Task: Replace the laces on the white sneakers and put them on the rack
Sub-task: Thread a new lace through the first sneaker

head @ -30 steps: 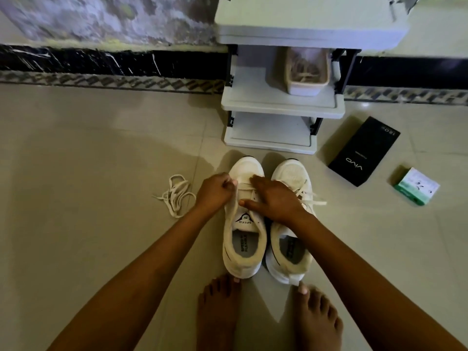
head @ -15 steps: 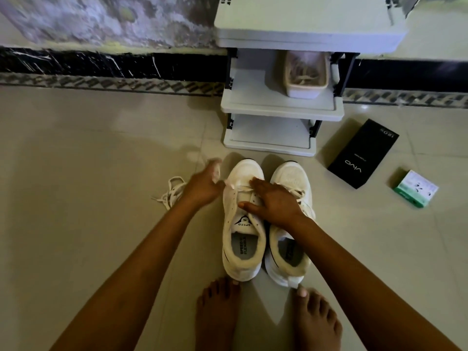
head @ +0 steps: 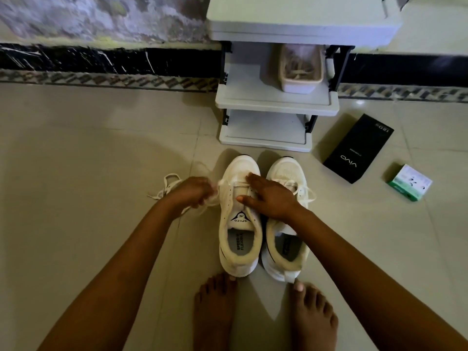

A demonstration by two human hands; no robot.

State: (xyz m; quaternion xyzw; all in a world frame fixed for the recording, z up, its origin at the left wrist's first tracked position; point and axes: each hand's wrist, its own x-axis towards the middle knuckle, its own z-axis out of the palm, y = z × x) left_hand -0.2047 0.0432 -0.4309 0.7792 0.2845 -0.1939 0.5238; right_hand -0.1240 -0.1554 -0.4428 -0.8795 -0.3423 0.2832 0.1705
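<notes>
Two sneakers on the floor, none on the rack yet

Both white sneakers stand side by side before the rack (head: pixel 277 105). The left sneaker (head: pixel 239 216) is barely laced; the right sneaker (head: pixel 286 239) carries its laces. A loose lace (head: pixel 166 186) lies nearby. The left hand (head: pixel 192 191) curls round a lace end (head: pixel 215 196) beside the shoe. The right hand (head: pixel 268 198), fingers fairly straight, presses the left sneaker's tongue.

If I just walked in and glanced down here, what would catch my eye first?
Probably the pair of white sneakers side by side on the floor, just in front of bare feet. The left hand grips a lace beside the left shoe while the right hand rests across both. Behind them stands a grey rack.
</notes>
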